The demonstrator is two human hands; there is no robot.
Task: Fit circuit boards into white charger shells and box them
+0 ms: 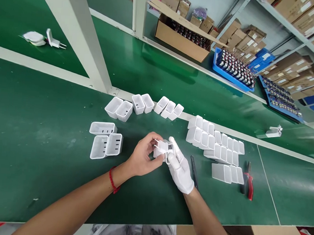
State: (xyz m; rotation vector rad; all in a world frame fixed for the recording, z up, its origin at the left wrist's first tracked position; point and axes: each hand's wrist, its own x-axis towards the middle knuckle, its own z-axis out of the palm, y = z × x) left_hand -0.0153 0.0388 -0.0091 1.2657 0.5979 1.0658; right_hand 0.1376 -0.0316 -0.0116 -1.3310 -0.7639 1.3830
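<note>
In the middle of the bench, my left hand [145,157], bare with a red cord at the wrist, closes its thumb and fingers on a white plug piece [162,147] with two pins pointing left. My right hand [180,172], in a white glove with some fingertips exposed or loosely covered, grips the same piece from the right. A pale frame-like edge shows between the hands; whether it is a separate part I cannot tell. Dark slim tweezers or a similar tool [194,171] lie just right of the glove. White open plastic cases [114,144] stand left of my hands.
More white cases [169,108] line the bench's back edge, with rows of them [218,151] at the right. Red-handled pliers [249,185] lie beyond. Behind the rail are a white plug with cable [53,40], a cardboard box [181,39] and blue trays [231,74] of small parts.
</note>
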